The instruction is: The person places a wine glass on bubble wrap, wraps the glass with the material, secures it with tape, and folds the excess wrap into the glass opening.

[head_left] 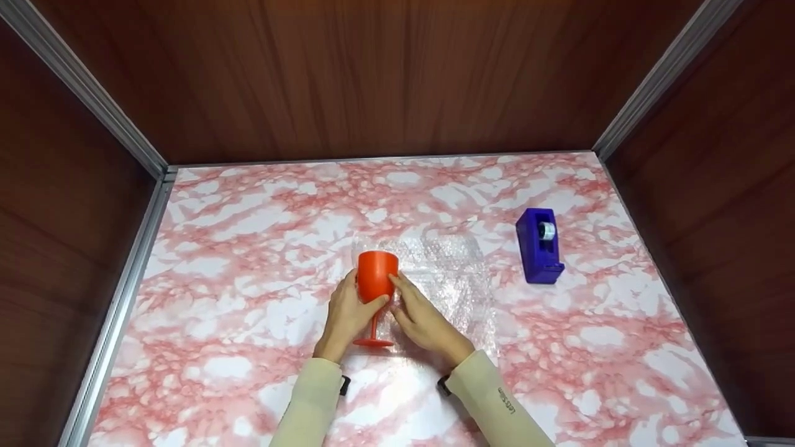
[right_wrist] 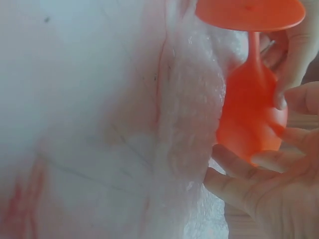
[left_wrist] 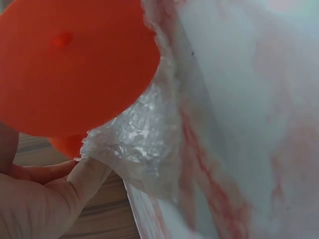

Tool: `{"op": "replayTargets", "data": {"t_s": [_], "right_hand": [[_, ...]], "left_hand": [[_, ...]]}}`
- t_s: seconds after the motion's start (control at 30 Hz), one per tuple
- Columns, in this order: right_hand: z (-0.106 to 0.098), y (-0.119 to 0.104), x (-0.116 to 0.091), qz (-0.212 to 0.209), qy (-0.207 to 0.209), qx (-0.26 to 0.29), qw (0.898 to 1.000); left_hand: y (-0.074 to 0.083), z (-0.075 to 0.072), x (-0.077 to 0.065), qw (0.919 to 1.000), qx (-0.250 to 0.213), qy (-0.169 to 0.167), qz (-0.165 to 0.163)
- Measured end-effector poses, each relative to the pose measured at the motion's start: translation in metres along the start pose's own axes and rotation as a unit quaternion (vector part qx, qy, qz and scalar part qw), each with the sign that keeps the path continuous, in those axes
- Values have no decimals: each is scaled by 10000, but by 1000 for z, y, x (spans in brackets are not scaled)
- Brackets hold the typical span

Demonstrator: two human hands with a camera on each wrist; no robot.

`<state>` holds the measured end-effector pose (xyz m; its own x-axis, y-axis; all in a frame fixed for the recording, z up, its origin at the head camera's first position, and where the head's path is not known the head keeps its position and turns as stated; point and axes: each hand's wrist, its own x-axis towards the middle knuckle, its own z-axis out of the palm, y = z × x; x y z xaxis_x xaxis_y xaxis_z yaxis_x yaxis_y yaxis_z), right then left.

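Observation:
An orange-red goblet (head_left: 377, 276) is over the left part of a clear sheet of bubble wrap (head_left: 450, 273), its round foot (head_left: 373, 343) toward the person. My left hand (head_left: 346, 313) grips the bowl from the left, thumb across its lower front. From the other side my right hand (head_left: 428, 320) touches the bowl with lightly bent fingers. The right wrist view has the right hand's fingertips against the bowl (right_wrist: 249, 109), close to the wrap's edge (right_wrist: 199, 114). In the left wrist view the foot (left_wrist: 75, 64) covers most of the bowl.
A purple tape dispenser (head_left: 539, 247) with a roll of tape stands to the right of the wrap. The table (head_left: 236, 279) has a red and white marbled top. Dark wooden panels (head_left: 372, 81) with metal rails enclose its back and sides.

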<state>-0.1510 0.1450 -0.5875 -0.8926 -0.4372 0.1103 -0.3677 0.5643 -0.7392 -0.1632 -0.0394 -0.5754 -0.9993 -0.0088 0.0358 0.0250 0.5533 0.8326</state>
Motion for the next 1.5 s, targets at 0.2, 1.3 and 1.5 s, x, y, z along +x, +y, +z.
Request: {"op": "replayTargets", "data": {"t_s": [0.2, 1.3, 1.5], "right_hand": [[-1, 0, 0, -77, 32, -53, 10000], [-11, 6, 3, -102, -53, -14, 9999], [-11, 7, 3, -23, -83, 70, 9999]], "left_hand": [[0, 0, -2, 9997, 182, 25, 148], [7, -2, 3, 9954, 169, 423, 838], [4, -5, 5, 9933, 105, 488, 1038]]}}
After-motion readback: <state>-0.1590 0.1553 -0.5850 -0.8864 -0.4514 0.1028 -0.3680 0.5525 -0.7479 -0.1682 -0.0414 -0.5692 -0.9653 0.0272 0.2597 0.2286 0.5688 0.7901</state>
